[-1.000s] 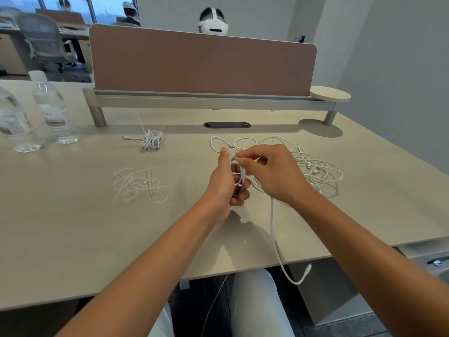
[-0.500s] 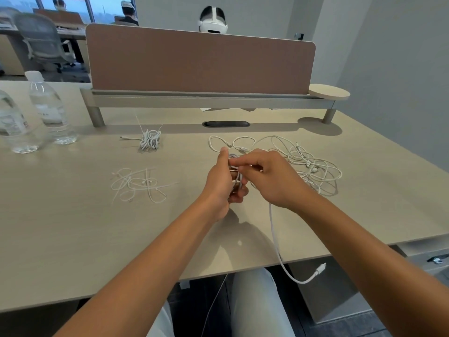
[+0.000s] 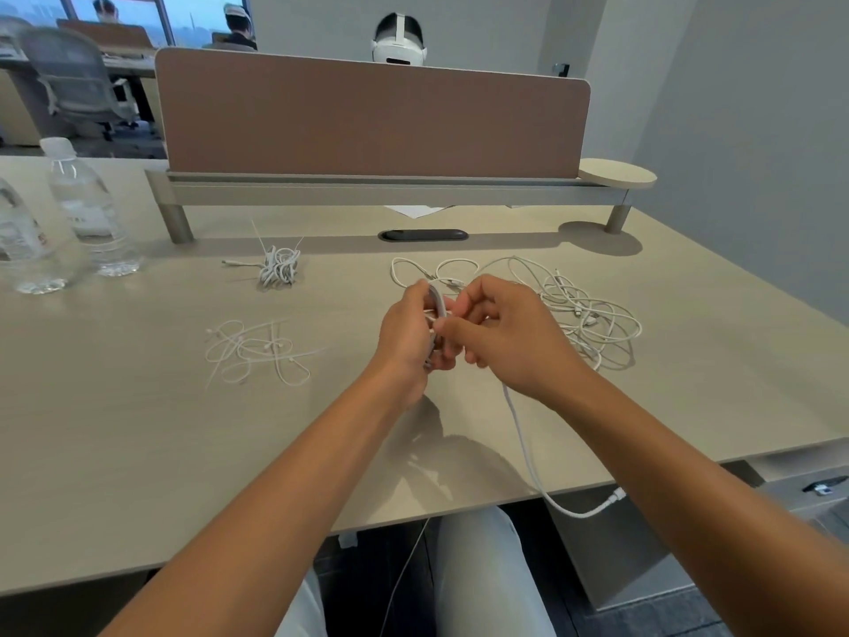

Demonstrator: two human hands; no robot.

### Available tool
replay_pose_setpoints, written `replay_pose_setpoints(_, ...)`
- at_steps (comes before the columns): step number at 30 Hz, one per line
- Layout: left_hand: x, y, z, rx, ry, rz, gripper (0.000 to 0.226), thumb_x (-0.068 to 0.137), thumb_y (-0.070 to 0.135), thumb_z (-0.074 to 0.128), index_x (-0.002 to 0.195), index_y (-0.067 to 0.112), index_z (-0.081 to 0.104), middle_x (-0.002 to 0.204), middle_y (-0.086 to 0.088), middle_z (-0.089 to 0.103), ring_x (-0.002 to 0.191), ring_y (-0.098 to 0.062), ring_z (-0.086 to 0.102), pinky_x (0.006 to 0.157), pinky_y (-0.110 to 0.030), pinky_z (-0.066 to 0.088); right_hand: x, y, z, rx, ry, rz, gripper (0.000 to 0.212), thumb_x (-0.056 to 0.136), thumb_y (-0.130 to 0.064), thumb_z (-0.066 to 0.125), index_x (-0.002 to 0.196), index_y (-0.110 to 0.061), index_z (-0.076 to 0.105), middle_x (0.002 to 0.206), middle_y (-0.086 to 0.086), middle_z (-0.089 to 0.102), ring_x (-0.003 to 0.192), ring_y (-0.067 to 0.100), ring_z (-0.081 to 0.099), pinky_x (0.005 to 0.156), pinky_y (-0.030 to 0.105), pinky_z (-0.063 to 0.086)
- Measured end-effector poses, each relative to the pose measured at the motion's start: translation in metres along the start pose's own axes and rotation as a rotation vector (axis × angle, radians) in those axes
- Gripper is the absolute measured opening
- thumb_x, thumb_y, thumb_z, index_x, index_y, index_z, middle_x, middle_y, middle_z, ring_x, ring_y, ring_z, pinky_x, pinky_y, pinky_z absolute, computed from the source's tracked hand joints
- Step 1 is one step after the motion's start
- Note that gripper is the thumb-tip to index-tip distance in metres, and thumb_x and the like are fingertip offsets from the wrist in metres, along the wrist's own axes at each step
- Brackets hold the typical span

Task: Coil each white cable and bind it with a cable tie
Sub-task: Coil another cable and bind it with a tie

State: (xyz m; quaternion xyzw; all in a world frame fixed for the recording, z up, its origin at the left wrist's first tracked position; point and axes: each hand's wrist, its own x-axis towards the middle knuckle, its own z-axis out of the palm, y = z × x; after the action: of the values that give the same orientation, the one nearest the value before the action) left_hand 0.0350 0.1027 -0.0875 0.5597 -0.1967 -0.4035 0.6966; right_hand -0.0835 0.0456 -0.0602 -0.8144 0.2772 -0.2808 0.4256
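Note:
My left hand [image 3: 409, 333] grips a small coil of white cable [image 3: 435, 305] above the middle of the desk. My right hand [image 3: 500, 333] pinches the same cable right beside the coil. The cable's free tail [image 3: 528, 452] runs from under my right hand over the desk's front edge and ends in a plug [image 3: 615, 495]. A tangle of loose white cables [image 3: 583, 310] lies to the right, behind my right hand. A bound cable bundle [image 3: 279, 265] with tie ends sticking up sits at the back left. Loose cable ties [image 3: 257, 351] lie scattered to the left.
Two clear water bottles [image 3: 92, 209] stand at the far left. A brown divider panel [image 3: 372, 117] on a grey rail crosses the back of the desk [image 3: 138, 429], with a dark cable slot [image 3: 422, 235] in front. A person wearing a headset sits behind it.
My right hand has shifted down and closer to the coil, laying on more cable. The hanging tail has shortened and its plug has swung up to the right.

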Motion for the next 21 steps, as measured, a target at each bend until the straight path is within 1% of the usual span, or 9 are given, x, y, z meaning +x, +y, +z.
replay_pose_setpoints(2,0.006,0.004,-0.006,-0.107,0.029,0.02,0.04,0.108,0.039,0.037,0.099,0.006,0.059,0.062,-0.008,0.056,0.046,-0.019,0.044,0.046,-0.023,0.033,-0.009,0.001,0.004,0.02,-0.003,0.042,0.008,0.095,-0.018,0.071,0.091,-0.012,0.069,0.074,0.001,0.074,0.052,0.013,0.06,0.054,0.026,0.048)
replay_pose_setpoints(4,0.009,0.007,-0.011,-0.231,0.03,0.022,0.043,0.109,0.044,0.036,0.104,0.006,0.056,0.064,-0.006,0.056,0.047,-0.019,0.048,0.044,-0.022,0.037,-0.017,0.004,0.007,0.038,-0.003,0.061,0.012,0.098,-0.021,0.068,0.089,-0.015,0.074,0.075,0.001,0.073,0.052,0.013,0.058,0.052,0.026,0.048)
replay_pose_setpoints(6,0.007,0.009,-0.012,-0.31,0.004,0.017,0.042,0.109,0.045,0.038,0.105,0.007,0.054,0.067,-0.007,0.057,0.05,-0.02,0.051,0.046,-0.024,0.043,-0.022,0.004,0.011,0.059,-0.004,0.08,0.012,0.096,-0.021,0.071,0.087,-0.015,0.076,0.073,0.002,0.073,0.051,0.013,0.057,0.051,0.025,0.046)
replay_pose_setpoints(9,0.002,0.01,-0.01,-0.396,-0.034,0.0,0.04,0.108,0.044,0.039,0.1,0.008,0.055,0.07,-0.008,0.056,0.054,-0.021,0.051,0.048,-0.025,0.044,-0.024,0.002,0.016,0.056,0.004,0.165,0.017,0.091,-0.024,0.077,0.08,-0.011,0.075,0.066,0.004,0.074,0.048,0.014,0.06,0.051,0.026,0.046)
replay_pose_setpoints(12,-0.001,0.014,-0.01,-0.418,-0.051,0.025,0.04,0.108,0.043,0.039,0.097,0.009,0.057,0.07,-0.008,0.055,0.053,-0.02,0.05,0.047,-0.026,0.044,-0.023,0.0,0.018,-0.062,0.003,0.24,0.035,0.087,-0.039,0.08,0.076,-0.007,0.072,0.06,0.002,0.073,0.046,0.014,0.064,0.052,0.025,0.047)
replay_pose_setpoints(15,-0.002,0.015,-0.012,-0.398,-0.054,0.05,0.043,0.109,0.046,0.037,0.099,0.009,0.056,0.068,-0.007,0.053,0.052,-0.019,0.049,0.046,-0.025,0.041,-0.019,-0.001,0.014,-0.149,0.0,0.301,0.049,0.084,-0.052,0.079,0.073,-0.004,0.072,0.057,0.002,0.071,0.043,0.01,0.062,0.048,0.022,0.046)
replay_pose_setpoints(18,-0.002,0.015,-0.012,-0.352,-0.061,0.074,0.048,0.11,0.051,0.034,0.101,0.009,0.055,0.066,-0.007,0.054,0.052,-0.02,0.05,0.046,-0.027,0.043,-0.013,-0.001,0.009,-0.213,-0.036,0.329,0.048,0.085,-0.056,0.077,0.07,-0.01,0.075,0.055,-0.003,0.069,0.041,0.004,0.054,0.048,0.021,0.041)
replay_pose_setpoints(21,-0.003,0.016,-0.013,-0.301,-0.062,0.101,0.05,0.111,0.05,0.03,0.103,0.007,0.054,0.067,-0.007,0.055,0.054,-0.023,0.053,0.049,-0.029,0.047,-0.009,-0.004,0.001,-0.185,-0.112,0.369,0.035,0.09,-0.045,0.074,0.077,-0.012,0.078,0.062,-0.004,0.069,0.052,0.009,0.053,0.051,0.023,0.04)
